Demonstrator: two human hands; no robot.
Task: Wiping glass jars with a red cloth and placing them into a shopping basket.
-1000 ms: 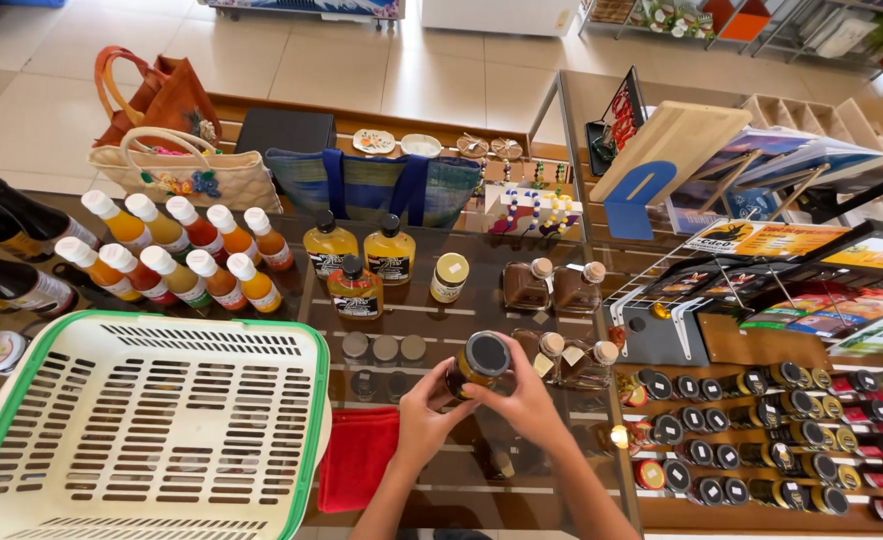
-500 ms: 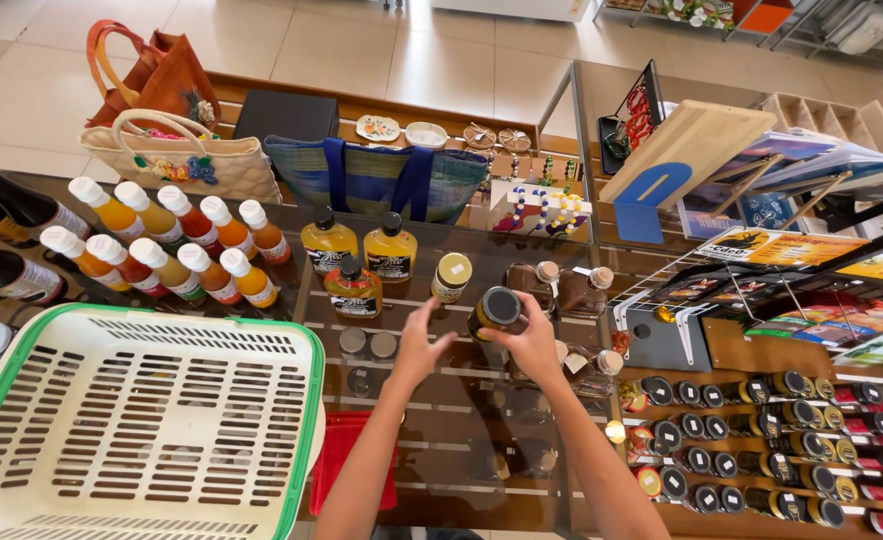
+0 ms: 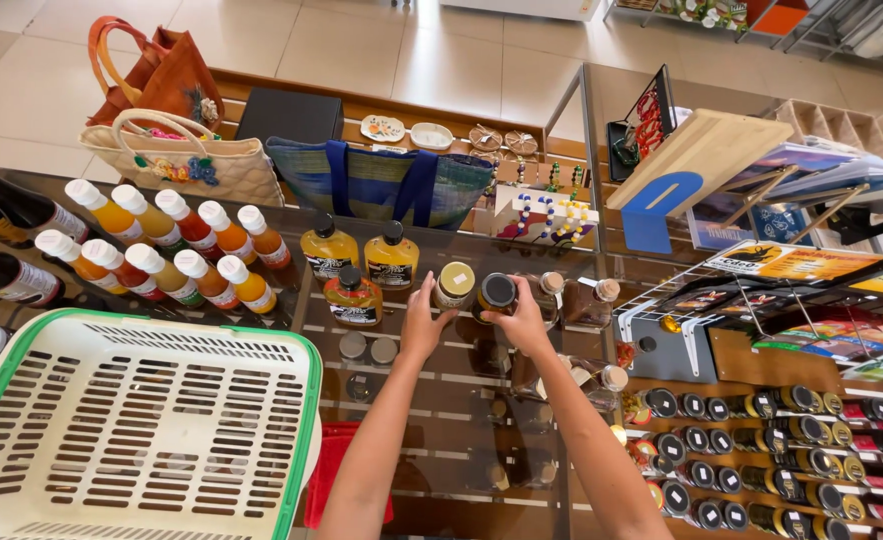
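Hands moved forward | right hand (image 3: 523,318) grips black-lidded jar (image 3: 494,296) | left hand (image 3: 423,325) touches tan-lidded jar (image 3: 453,285)

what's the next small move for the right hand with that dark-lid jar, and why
Probably set it down and let go. The right hand holds the dark-lidded jar low over the glass shelf, right beside the gold-lidded jar that the left hand touches. It looks lined up with the row of flat bottles, so releasing seems the natural step.

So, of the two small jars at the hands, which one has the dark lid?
The jar under the right hand, the dark-lidded jar. The jar at the left hand has a pale yellow lid.
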